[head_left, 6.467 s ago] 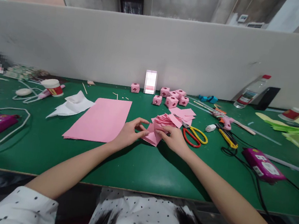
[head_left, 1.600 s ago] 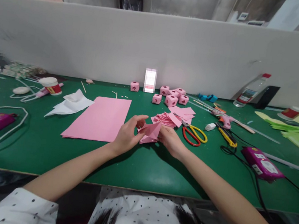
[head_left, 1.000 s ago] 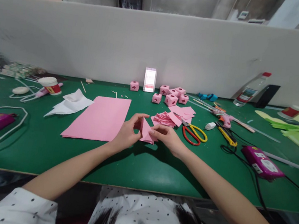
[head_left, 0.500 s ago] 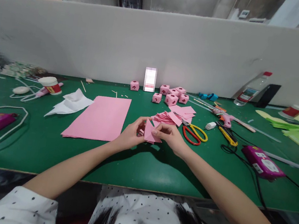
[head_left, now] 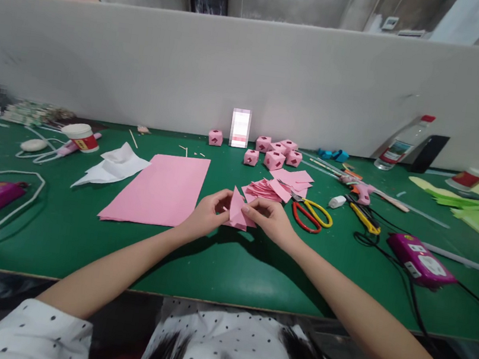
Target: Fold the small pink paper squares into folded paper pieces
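Observation:
Between my hands, just above the near middle of the table, is a piece of folded pink paper (head_left: 238,212) with one corner pointing up. My left hand (head_left: 212,210) grips its left side, fingers curled behind it. On the other side, my right hand (head_left: 269,215) pinches it between thumb and fingers. Right behind the hands lies a pile of pink paper pieces (head_left: 265,189). Scissors (head_left: 312,215) with one red and one yellow handle rest beside the pile. A stack of large pink sheets (head_left: 161,189) lies to the left.
Several pink paper cubes (head_left: 274,161) stand near the grey partition (head_left: 193,70). White crumpled paper (head_left: 113,164) and a paper cup (head_left: 81,136) are left. On the right are a utility knife (head_left: 365,217), a purple power strip (head_left: 420,260) with black cables and a water bottle (head_left: 404,143).
The folded paper has turned slightly in my fingers, its upright part now narrower and a little farther left. Both hands stay on it in nearly the same place.

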`<act>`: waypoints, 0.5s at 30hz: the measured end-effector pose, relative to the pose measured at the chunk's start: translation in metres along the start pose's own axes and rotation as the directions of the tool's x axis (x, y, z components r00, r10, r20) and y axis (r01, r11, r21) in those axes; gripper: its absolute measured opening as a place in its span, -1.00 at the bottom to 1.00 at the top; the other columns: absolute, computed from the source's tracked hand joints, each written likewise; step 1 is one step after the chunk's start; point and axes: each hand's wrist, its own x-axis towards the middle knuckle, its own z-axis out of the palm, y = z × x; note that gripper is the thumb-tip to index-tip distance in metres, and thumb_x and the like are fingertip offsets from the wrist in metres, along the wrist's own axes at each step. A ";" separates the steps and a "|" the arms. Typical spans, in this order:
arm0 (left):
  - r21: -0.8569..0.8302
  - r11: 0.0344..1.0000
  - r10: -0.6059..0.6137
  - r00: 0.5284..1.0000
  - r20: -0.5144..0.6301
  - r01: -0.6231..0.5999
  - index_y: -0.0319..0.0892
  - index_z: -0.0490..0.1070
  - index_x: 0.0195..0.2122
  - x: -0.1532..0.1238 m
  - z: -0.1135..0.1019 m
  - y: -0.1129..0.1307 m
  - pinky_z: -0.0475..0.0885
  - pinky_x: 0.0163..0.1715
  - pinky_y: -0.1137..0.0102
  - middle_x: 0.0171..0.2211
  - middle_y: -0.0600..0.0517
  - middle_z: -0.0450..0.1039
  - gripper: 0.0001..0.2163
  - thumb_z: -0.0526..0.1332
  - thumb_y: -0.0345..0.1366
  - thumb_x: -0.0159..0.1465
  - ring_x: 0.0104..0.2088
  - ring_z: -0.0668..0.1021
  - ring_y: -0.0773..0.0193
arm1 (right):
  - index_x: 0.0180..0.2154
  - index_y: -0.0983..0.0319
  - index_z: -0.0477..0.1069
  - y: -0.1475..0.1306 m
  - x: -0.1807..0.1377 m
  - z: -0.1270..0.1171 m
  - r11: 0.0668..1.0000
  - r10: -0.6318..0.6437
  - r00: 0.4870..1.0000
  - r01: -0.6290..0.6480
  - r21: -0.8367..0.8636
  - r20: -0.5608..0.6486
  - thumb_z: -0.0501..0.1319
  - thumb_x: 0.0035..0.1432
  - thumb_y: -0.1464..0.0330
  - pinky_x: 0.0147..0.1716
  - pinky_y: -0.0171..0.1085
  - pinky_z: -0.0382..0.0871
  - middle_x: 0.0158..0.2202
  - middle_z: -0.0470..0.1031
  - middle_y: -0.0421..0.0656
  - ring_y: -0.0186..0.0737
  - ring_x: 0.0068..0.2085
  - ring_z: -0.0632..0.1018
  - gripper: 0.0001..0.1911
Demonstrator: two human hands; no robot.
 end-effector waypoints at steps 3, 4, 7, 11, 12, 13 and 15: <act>0.029 1.000 0.011 1.000 -0.017 -0.011 -0.22 0.43 -0.07 0.002 -0.002 -0.003 0.45 -0.15 0.34 -0.15 -0.06 0.52 -0.75 0.21 -0.33 0.21 -0.16 0.56 0.18 | -0.38 0.28 0.50 0.002 0.000 0.000 0.995 -0.051 0.999 0.051 -0.091 -0.002 0.25 0.14 0.07 -0.40 -0.31 0.24 -0.45 0.47 -0.20 -0.32 -0.44 0.39 -0.63; 0.034 0.999 0.015 1.000 -0.017 -0.014 -0.22 0.43 -0.07 0.002 -0.002 -0.005 0.45 -0.15 0.34 -0.15 -0.05 0.51 -0.74 0.21 -0.34 0.21 -0.16 0.56 0.19 | -0.38 0.28 0.50 0.003 0.000 0.000 0.991 -0.064 0.998 0.064 -0.114 0.000 0.22 0.17 0.07 -0.40 -0.32 0.24 -0.46 0.46 -0.21 -0.32 -0.44 0.39 -0.62; 0.043 0.999 0.022 1.000 -0.010 -0.022 -0.21 0.45 -0.07 0.003 -0.003 -0.010 0.44 -0.16 0.35 -0.18 -0.03 0.51 -0.75 0.20 -0.34 0.22 -0.19 0.55 0.20 | -0.39 0.29 0.48 0.005 0.000 0.000 0.983 -0.087 0.996 0.087 -0.160 0.011 0.16 0.23 0.08 -0.42 -0.32 0.24 -0.47 0.44 -0.21 -0.33 -0.44 0.38 -0.60; 0.062 0.998 0.022 1.000 -0.020 -0.021 -0.21 0.48 -0.14 0.004 -0.003 -0.014 0.43 -0.20 0.38 -0.26 0.00 0.52 -0.80 0.19 -0.33 0.23 -0.24 0.54 0.22 | -0.34 0.28 0.48 0.004 -0.002 0.001 0.956 -0.150 0.989 0.142 -0.256 -0.009 0.11 0.28 0.14 -0.36 -0.31 0.29 -0.40 0.48 -0.17 -0.30 -0.38 0.44 -0.64; 0.068 0.997 0.023 0.999 -0.029 -0.021 -0.21 0.49 -0.15 0.004 -0.003 -0.014 0.43 -0.21 0.38 -0.26 0.00 0.52 -0.81 0.19 -0.33 0.23 -0.25 0.54 0.23 | -0.33 0.28 0.48 0.003 -0.002 0.002 0.945 -0.171 0.985 0.160 -0.286 -0.013 0.10 0.30 0.15 -0.34 -0.30 0.30 -0.39 0.49 -0.16 -0.28 -0.36 0.45 -0.65; 0.074 0.997 0.025 0.999 -0.041 -0.022 -0.21 0.49 -0.16 0.004 -0.003 -0.014 0.43 -0.22 0.39 -0.27 0.00 0.51 -0.82 0.19 -0.32 0.23 -0.25 0.54 0.23 | -0.31 0.27 0.49 0.002 -0.003 0.002 0.934 -0.189 0.982 0.175 -0.312 -0.015 0.09 0.31 0.17 -0.33 -0.29 0.32 -0.37 0.51 -0.15 -0.27 -0.34 0.47 -0.66; 0.082 0.996 0.030 0.997 -0.070 -0.024 -0.22 0.48 -0.18 0.004 -0.004 -0.013 0.42 -0.24 0.40 -0.27 0.00 0.51 -0.82 0.19 -0.31 0.24 -0.26 0.53 0.23 | -0.25 0.26 0.48 -0.001 -0.005 0.003 0.922 -0.211 0.977 0.193 -0.336 -0.018 0.07 0.32 0.19 -0.30 -0.28 0.35 -0.33 0.54 -0.13 -0.25 -0.30 0.51 -0.67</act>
